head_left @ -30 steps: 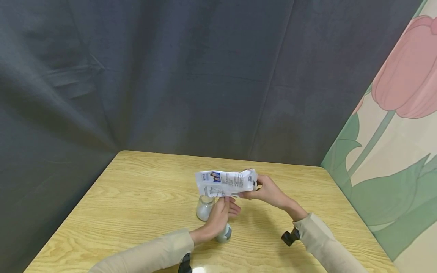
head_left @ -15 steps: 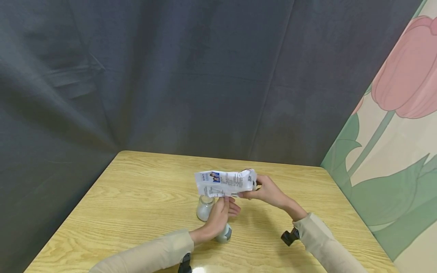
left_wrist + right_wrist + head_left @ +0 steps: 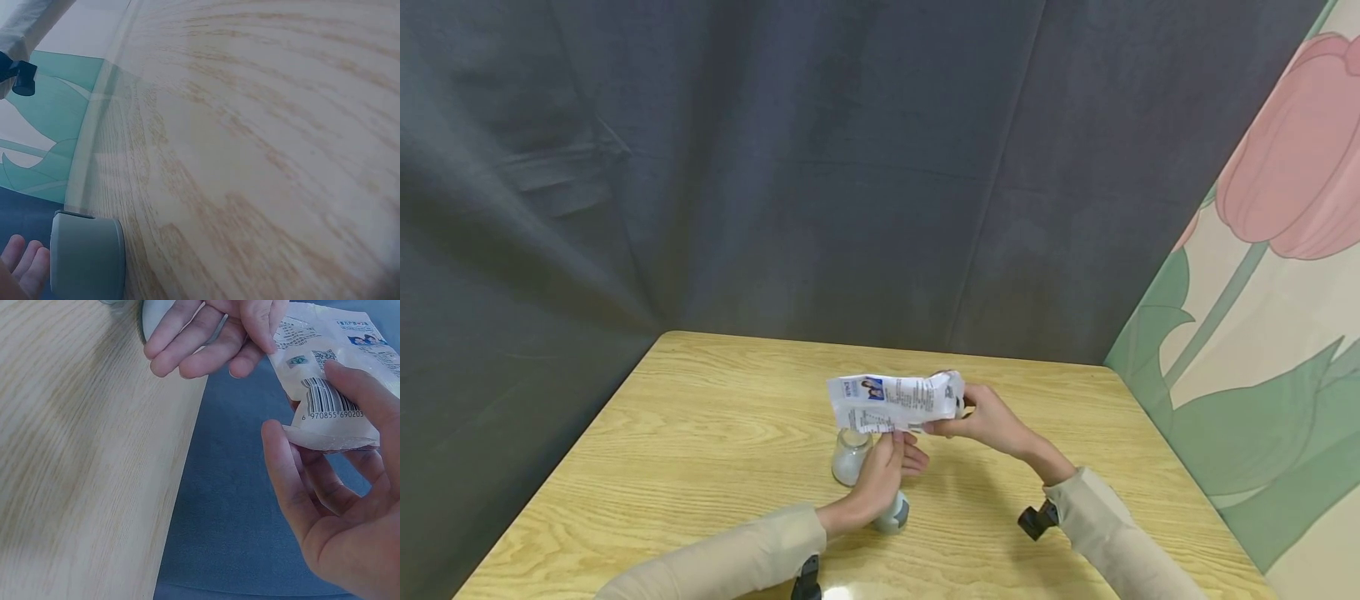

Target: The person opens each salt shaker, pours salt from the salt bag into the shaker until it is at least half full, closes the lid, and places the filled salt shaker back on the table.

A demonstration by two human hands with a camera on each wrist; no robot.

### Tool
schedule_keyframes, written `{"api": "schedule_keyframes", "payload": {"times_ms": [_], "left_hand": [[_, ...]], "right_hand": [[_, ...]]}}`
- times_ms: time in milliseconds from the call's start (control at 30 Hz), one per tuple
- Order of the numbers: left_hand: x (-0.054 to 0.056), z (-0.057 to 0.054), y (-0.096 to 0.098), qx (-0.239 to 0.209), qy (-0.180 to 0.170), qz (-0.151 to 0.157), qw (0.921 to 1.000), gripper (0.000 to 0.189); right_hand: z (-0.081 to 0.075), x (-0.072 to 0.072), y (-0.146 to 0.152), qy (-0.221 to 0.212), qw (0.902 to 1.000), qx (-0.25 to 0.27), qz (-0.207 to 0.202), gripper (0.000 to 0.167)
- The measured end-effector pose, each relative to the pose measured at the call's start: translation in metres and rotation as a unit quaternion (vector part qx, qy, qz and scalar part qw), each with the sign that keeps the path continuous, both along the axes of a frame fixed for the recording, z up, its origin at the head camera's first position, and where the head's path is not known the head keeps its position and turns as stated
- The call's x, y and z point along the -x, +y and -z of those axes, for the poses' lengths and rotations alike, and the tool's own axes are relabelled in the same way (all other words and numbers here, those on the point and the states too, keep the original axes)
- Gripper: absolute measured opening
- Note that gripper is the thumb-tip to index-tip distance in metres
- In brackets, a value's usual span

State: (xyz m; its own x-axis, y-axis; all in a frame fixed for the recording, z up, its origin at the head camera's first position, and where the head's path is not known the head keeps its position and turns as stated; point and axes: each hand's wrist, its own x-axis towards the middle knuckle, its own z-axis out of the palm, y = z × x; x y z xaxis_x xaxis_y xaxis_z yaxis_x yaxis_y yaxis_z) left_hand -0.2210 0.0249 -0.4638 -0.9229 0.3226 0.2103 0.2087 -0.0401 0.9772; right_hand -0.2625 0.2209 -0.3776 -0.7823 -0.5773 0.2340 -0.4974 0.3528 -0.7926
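A white printed packet (image 3: 898, 402) lies tilted above the table, its left end just over a glass jar (image 3: 848, 467) with white contents. My right hand (image 3: 996, 425) grips the packet's right end; in the right wrist view its thumb presses beside the barcode. Under the packet, my left hand (image 3: 880, 479) has its fingers extended, and its thumb touches the packet's lower edge. A pale grey-green round object (image 3: 891, 514) stands by the left wrist; the left wrist view shows it as a short smooth cylinder (image 3: 87, 256). The packet's opening is not visible.
The wooden table (image 3: 715, 417) runs back to a dark curtain (image 3: 850, 183). A wall with painted tulips (image 3: 1285, 400) borders the right side. Black wrist devices (image 3: 1037, 522) hang below both cuffs.
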Motion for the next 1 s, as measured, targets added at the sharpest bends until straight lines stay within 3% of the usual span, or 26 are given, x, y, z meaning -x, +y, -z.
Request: {"api": "schedule_keyframes", "payload": {"times_ms": [1000], "left_hand": [[-0.0006, 0.0013, 0.0001, 0.01, 0.002, -0.005, 0.9999, 0.042]], "right_hand": [[0.0012, 0.0001, 0.0003, 0.015, 0.9998, -0.013, 0.01, 0.04]]}}
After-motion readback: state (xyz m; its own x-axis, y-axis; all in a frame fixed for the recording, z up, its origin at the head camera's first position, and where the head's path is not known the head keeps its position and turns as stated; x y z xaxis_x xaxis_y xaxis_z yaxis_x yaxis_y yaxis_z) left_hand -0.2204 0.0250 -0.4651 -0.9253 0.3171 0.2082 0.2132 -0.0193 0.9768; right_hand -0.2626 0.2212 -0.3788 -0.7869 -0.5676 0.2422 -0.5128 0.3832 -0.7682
